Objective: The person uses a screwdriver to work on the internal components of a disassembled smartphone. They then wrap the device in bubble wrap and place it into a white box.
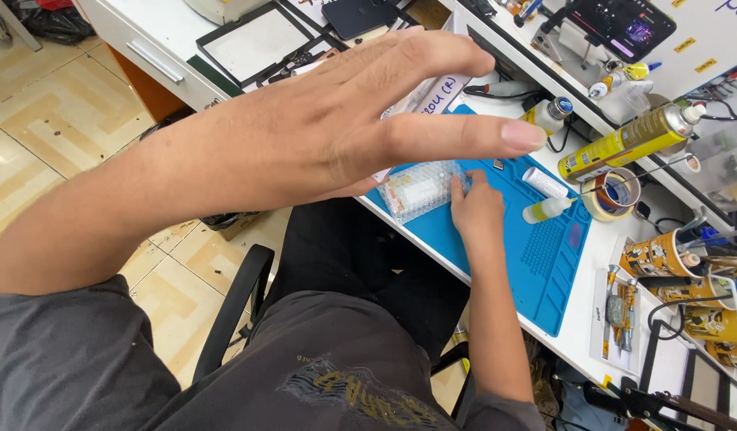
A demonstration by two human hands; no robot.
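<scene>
Nearest, the left hand (360, 120) hangs in the air close to the camera, fingers flat and spread, its grip holding nothing. Below and beyond it, the right hand (476, 209) rests on the blue mat (544, 263) on the white worktop (600, 319), fingertips pressed against the edge of a clear bubble-wrapped packet (420, 190); the grip looks loosely curled on the packet's edge rather than clamped. To work the packet well, I judge it best kept flat on the mat and steadied with both hands. Farther off, a small squeeze bottle (548, 209) lies beside a tape roll (612, 191) and a yellow spray can (624, 144). Patterned cups (660, 255) at the right hold tools, their contents partly hidden.
</scene>
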